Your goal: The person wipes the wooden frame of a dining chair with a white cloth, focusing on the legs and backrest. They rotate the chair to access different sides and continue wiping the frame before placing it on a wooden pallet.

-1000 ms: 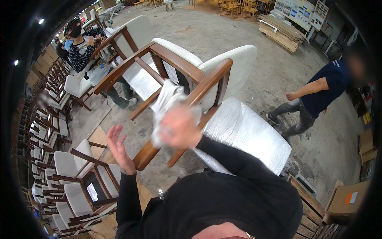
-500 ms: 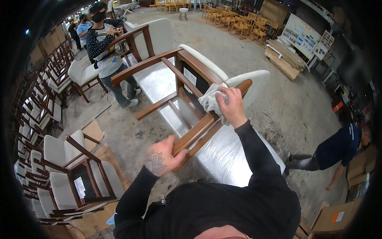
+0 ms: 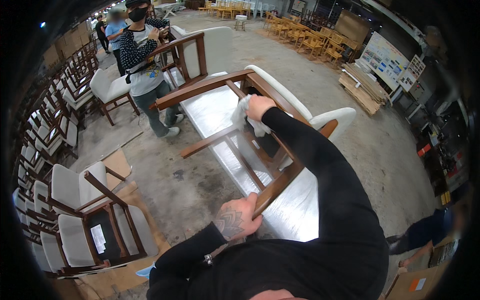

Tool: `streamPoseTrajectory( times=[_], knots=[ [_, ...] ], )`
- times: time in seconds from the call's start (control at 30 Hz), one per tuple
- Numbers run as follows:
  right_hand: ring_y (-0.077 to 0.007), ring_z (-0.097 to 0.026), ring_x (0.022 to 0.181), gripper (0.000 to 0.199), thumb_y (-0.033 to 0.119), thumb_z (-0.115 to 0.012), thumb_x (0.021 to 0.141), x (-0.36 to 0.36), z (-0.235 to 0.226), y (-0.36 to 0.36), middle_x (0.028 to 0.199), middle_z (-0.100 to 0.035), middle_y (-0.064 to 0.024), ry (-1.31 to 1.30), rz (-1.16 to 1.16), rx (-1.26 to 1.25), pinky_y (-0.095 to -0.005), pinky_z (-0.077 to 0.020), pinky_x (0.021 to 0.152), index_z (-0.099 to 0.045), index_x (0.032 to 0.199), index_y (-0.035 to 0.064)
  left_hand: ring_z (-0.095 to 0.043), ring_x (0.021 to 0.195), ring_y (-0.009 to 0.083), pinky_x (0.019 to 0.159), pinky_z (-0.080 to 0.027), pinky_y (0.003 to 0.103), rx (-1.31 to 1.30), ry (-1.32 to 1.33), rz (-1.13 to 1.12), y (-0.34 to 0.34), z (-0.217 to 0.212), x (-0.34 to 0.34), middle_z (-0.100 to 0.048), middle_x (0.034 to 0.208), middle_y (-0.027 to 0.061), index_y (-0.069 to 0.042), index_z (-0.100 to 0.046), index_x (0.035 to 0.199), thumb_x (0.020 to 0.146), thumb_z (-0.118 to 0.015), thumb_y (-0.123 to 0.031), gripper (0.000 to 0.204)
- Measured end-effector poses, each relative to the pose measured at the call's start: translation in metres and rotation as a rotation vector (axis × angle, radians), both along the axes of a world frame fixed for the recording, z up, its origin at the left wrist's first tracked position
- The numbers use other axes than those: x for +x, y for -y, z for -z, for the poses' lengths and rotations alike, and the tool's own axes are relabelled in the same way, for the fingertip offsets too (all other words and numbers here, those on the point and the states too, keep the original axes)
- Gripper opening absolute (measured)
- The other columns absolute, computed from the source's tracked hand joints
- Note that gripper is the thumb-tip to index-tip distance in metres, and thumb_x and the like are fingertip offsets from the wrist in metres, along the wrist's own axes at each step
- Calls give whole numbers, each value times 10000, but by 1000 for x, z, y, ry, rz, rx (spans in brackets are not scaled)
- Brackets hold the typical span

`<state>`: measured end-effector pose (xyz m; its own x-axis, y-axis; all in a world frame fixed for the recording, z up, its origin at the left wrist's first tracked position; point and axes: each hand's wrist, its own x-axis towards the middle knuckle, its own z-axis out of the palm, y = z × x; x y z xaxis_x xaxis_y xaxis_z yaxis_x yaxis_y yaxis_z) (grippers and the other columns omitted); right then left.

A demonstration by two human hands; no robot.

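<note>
A brown wooden chair [image 3: 279, 189] with pale upholstery lies tipped over, its legs and stretchers toward me, on a long table [image 3: 205, 107] wrapped in shiny silvery sheeting. My left hand [image 3: 237, 218] is closed round the end of its nearest leg. Bunched in my right hand [image 3: 260, 106] is a grey-white cloth [image 3: 243, 119], pressed against a stretcher by the dark underside of the seat. My right forearm crosses over part of the frame and hides it.
Across the table's far end a masked person [image 3: 145, 65] stands by another tipped chair [image 3: 192, 57]. Stacked chairs [image 3: 75, 235] fill the left side. At the right edge another person [image 3: 425, 232] bends near a cardboard box [image 3: 417, 285]. Boards [image 3: 360, 87] lie farther back.
My right hand has moved the cloth from the near leg joint away to a farther stretcher. My left hand still holds the leg, and the chair has shifted slightly in view.
</note>
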<state>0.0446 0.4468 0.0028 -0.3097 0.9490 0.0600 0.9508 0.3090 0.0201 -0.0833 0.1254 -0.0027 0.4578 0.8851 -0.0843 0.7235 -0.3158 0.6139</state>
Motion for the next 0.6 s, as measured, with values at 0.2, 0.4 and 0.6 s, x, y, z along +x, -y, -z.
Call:
streamPoseTrajectory(
  times=[0.2, 0.4, 0.6],
  knots=[
    [-291, -694, 1097, 315, 252, -618, 877, -87, -10, -90, 1160, -724, -138, -139, 192, 22, -402, -549, 916, -751, 1111, 89, -677, 818, 397, 700, -547, 482, 31, 13, -37, 1, 7, 0, -669, 896, 191, -17, -504, 1117, 855, -698, -320, 445],
    [-278, -659, 1177, 397, 334, -653, 876, -100, -13, -118, 1264, -684, -140, -73, 205, -57, -383, -506, 986, -733, 1178, 89, -681, 851, 391, 722, -537, 480, -36, 55, -103, 2, 5, 1, -681, 921, 192, -44, -507, 1192, 854, -693, -346, 490],
    [-319, -723, 950, 278, 301, -608, 883, -56, -3, -62, 996, -743, -168, 19, -98, 179, -432, -565, 839, -757, 948, 76, -673, 874, 401, 771, -514, 489, -120, 95, -85, -1, 2, 0, -679, 875, 210, -26, -506, 1183, 840, -685, -337, 497]
  ],
)
